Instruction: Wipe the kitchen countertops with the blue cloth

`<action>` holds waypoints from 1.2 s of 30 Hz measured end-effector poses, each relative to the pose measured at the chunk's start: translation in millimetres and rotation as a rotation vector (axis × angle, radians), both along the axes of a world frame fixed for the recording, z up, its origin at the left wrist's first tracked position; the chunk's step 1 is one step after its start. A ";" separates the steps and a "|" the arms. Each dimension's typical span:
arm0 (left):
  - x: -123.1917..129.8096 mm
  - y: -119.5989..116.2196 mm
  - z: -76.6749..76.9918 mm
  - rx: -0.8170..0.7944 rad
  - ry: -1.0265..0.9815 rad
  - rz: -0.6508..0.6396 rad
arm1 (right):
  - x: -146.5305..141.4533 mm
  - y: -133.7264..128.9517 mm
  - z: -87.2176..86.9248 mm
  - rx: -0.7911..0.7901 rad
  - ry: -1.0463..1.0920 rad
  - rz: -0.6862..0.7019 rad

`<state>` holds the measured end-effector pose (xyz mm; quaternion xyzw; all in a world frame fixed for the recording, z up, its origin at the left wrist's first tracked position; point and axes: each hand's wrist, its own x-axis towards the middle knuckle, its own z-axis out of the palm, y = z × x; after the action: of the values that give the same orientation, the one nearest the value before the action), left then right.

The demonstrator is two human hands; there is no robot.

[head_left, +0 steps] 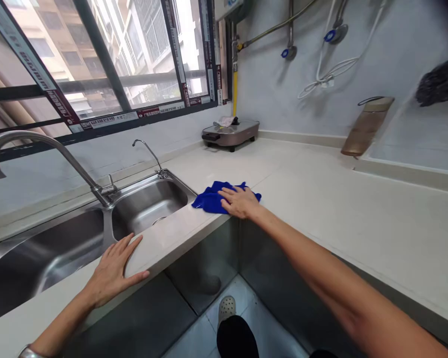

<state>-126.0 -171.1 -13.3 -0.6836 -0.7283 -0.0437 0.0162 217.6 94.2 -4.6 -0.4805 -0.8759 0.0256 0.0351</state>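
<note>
A crumpled blue cloth (212,199) lies on the white countertop (306,179) at the inner corner, just right of the sink. Pressed down on its right part is my right hand (239,201), fingers bent over the fabric, with some of the cloth hidden beneath. My left hand (114,268) rests on the counter's front edge beside the sink, fingers spread and thumb stretched out, holding nothing. Left of it is the double steel sink (109,223).
A large curved faucet (59,146) and a thin small tap (149,151) rise behind the sink. An electric pan with a glass lid (233,133) stands in the far corner. A brown pouch (369,127) leans against the right wall. Steel cabinet fronts (205,258) drop below the counter.
</note>
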 end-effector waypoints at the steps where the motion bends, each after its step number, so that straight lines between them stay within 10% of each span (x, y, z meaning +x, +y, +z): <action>1: 1.3 -0.5 0.9 -0.004 -0.008 0.004 | 7.7 7.8 2.0 -0.008 -0.006 -0.035; 11: 15.2 -1.6 2.9 -0.018 -0.039 0.016 | 0.6 12.6 0.1 0.029 -0.098 -0.279; 27: 17.2 -19.7 7.1 0.345 -0.253 -0.282 | -200.9 -201.9 -2.0 0.051 0.040 0.570; 33: 20.4 -22.0 10.5 0.183 -0.340 -0.217 | -165.2 -158.0 4.7 -0.076 0.295 0.863; 36: 20.2 -20.8 11.4 0.145 -0.291 -0.196 | -96.0 -113.6 -7.7 0.041 0.375 0.690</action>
<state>-105.8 -191.9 -1.9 -0.7349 -0.6478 -0.1957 -0.0443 121.6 -19.4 -12.2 -0.1442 -0.9647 0.1057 0.1933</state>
